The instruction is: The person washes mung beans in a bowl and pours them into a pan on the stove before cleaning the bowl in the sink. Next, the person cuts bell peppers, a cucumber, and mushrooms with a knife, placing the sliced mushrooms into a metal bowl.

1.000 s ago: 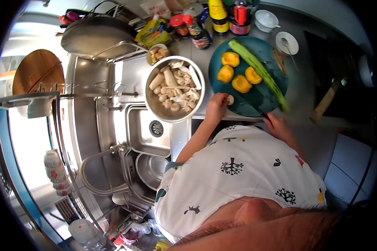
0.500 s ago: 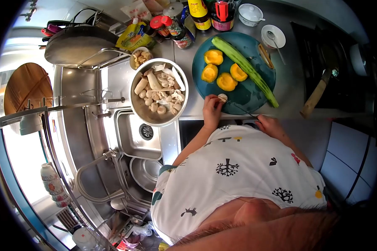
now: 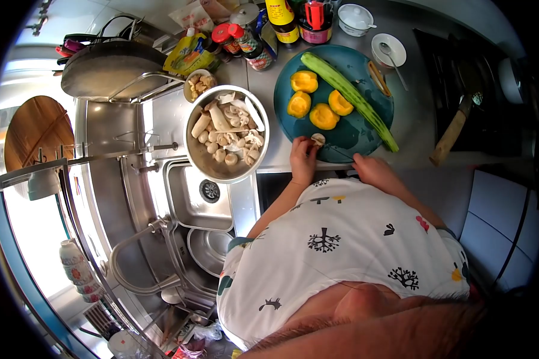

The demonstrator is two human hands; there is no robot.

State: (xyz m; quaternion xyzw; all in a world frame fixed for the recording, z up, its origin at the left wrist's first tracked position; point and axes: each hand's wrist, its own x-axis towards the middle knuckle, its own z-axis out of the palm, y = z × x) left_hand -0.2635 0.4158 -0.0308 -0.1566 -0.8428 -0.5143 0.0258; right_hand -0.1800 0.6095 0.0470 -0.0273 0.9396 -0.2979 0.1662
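Note:
On the near edge of a round dark-green cutting board [image 3: 365,140], my left hand [image 3: 303,158] pinches a small pale mushroom [image 3: 318,139]. My right hand [image 3: 371,170] is closed around the handle of a knife, mostly hidden by the fingers. Its thin dark blade [image 3: 339,153] points left toward the mushroom. A long, peeled green vegetable [image 3: 350,100] lies diagonally across the board. To its left and below are several hollowed yellow-orange halves [image 3: 324,116] of a fruit or vegetable. A brown-handled tool [image 3: 378,79] rests at the board's right rim.
Left of the board stands a metal bowl [image 3: 189,146] of mushrooms, with a small bowl of ginger-like pieces [image 3: 200,85] behind. Sauce bottles [image 3: 282,24] line the back. A white bowl with a spoon [image 3: 389,50] and the stove [image 3: 473,90] are right; the sink [image 3: 197,203] is left.
My right hand has moved a little left and up with the knife, bringing it nearer the mushroom. My left hand keeps its place, and the mushroom looks slightly turned.

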